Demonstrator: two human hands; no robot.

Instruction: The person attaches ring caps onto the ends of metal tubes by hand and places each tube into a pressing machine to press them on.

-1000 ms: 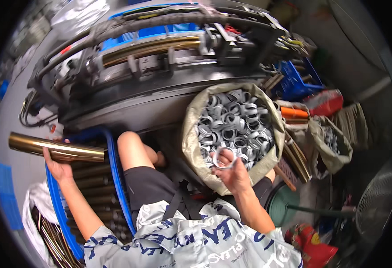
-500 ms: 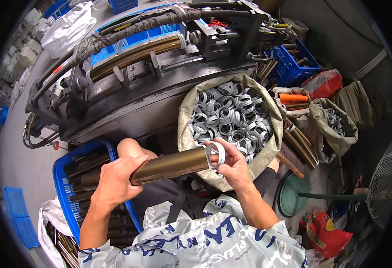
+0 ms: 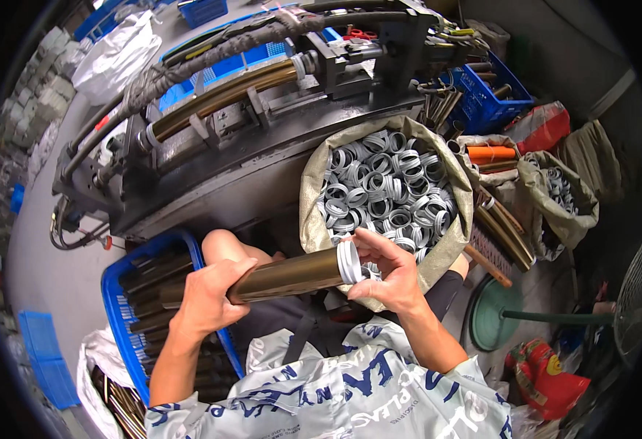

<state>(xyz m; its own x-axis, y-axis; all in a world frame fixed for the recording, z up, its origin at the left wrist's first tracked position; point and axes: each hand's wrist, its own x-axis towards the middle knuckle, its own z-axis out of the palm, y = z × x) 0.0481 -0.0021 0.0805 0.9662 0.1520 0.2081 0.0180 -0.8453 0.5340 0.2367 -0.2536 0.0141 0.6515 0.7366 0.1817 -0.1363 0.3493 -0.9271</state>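
Observation:
My left hand (image 3: 209, 293) is closed around a bronze-brown metal tube (image 3: 288, 278), held at a slant across my lap. A pale grey ring (image 3: 348, 262) sits at the tube's right end. Beside that ring, my right hand (image 3: 394, 274) is open, thumb below and fingers above; whether the fingertips touch the ring is hard to tell. Just beyond it stands a woven sack (image 3: 313, 183) full of similar grey rings (image 3: 379, 186). At my left, a blue basket (image 3: 116, 314) holds several dark tubes (image 3: 156, 293).
A black machine (image 3: 211, 161) spans the far side, with another bronze tube (image 3: 226, 99) lying in it. To the right are a smaller sack of rings (image 3: 558, 190), a brush (image 3: 493, 267), a green round base (image 3: 489, 322) and a fan (image 3: 635, 300). A white sack (image 3: 90, 358) lies lower left.
The ring that my right hand held at the tube's mouth now sits squarely on that end. My right fingers have loosened from it. The left hand keeps its hold.

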